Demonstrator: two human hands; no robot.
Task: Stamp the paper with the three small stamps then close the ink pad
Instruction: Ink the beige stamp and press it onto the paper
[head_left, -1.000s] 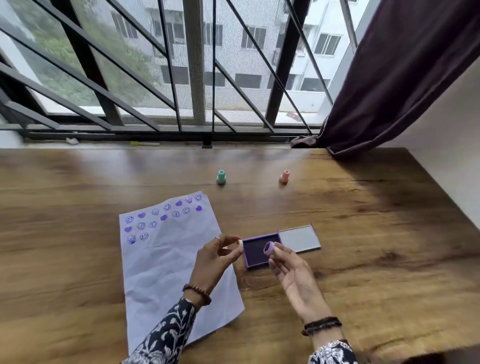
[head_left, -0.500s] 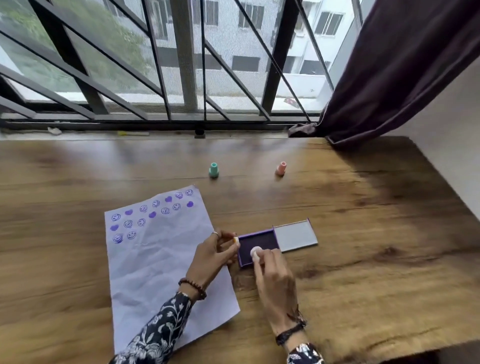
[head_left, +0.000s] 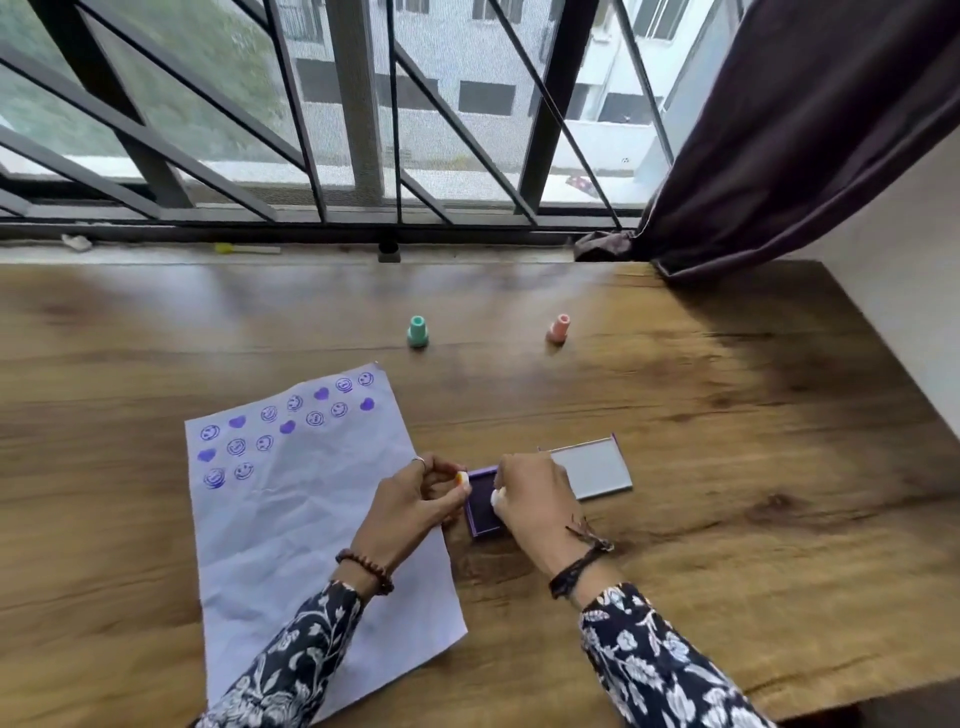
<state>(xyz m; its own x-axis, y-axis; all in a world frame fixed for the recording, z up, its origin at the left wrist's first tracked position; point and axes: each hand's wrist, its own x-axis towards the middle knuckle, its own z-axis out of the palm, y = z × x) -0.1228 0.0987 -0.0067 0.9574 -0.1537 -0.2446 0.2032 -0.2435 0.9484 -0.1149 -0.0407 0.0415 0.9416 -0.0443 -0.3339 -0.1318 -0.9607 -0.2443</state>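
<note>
A crumpled white paper (head_left: 306, 525) lies on the wooden table (head_left: 727, 467), with several purple smiley and heart prints near its top. To its right sits the open purple ink pad (head_left: 482, 506), its grey lid (head_left: 592, 470) folded out flat to the right. My right hand (head_left: 535, 506) pinches a small stamp (head_left: 497, 498) and presses it down onto the pad; most of the stamp is hidden under the fingers. My left hand (head_left: 415, 501) rests on the paper's right edge with thumb and finger at the pad's left rim. A green stamp (head_left: 417, 331) and a pink stamp (head_left: 559, 328) stand farther back.
A window with a dark metal grille runs along the table's far edge. A dark curtain (head_left: 779, 156) hangs at the back right, beside a white wall. The table's right edge and front corner are near my right arm.
My right hand turned the stamp face down and lowered it onto the ink pad. My left hand stayed at the pad's left edge. The camera tilted down slightly.
</note>
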